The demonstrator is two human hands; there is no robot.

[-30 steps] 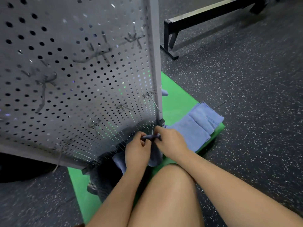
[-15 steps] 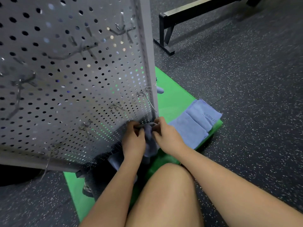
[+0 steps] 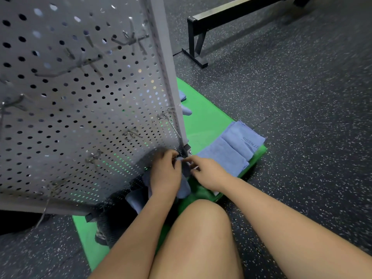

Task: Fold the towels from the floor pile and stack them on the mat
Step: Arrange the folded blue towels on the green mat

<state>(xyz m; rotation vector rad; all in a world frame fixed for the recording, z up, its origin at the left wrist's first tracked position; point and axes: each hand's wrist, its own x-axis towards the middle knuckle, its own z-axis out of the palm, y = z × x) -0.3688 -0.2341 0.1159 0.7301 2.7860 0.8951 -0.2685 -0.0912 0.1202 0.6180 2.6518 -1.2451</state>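
A green mat (image 3: pixel 203 125) lies on the dark speckled floor (image 3: pixel 302 97), and I use it as the reference for all places. On its right corner rests a stack of folded blue towels (image 3: pixel 231 150), laid one overlapping the other; the top one shows printed letters and reaches a little over the mat's edge. Two small blue pieces of cloth (image 3: pixel 186 110) are seen at the far part of the mat, just beside the upright post of a grey perforated panel (image 3: pixel 80 107) that stands over the mat's left side and carries metal hooks. Beyond the mat, well apart, stands a black metal bench frame (image 3: pixel 197 37).

Over the near part of the mat, both hands meet at the foot of the panel's post. The left hand (image 3: pixel 164 174) is bent at the wrist, its fingers curled closed around the upper edge of a blue towel (image 3: pixel 184 188), which hangs down under the palm toward the mat. The right hand (image 3: pixel 207 172) reaches in from the right, and its thumb and fingertips pinch the same towel edge, touching the left hand's fingers. A bare knee (image 3: pixel 199 228) rises just in front of the mat's near edge.
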